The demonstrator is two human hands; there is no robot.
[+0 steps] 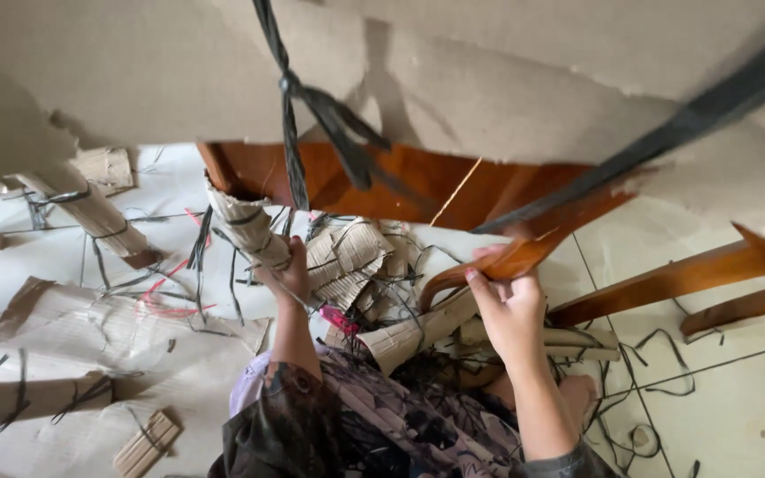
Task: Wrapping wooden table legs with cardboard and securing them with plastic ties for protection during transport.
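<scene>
At centre frame, the left hand [289,270] grips a cardboard-wrapped wooden leg [245,226], the right hand [508,305] clasps a bared curved brown wooden piece [498,264]; torn cardboard scraps [356,261] litter the floor [737,398], much wrapping remains.

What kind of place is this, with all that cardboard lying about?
Probably a room in a home where furniture is being unwrapped: a tiled floor, polished wooden furniture partly in cardboard wrapping, and cut black straps scattered around.

Setting: a room in a home, where I sit on the floor. Evidence: pale glazed floor tiles [737,389] with dark grout lines; polished wooden furniture [400,181] half in cardboard wrapping [489,80]; torn corrugated scraps [347,257] and cut black plastic straps [657,345] strewn around me.
</scene>
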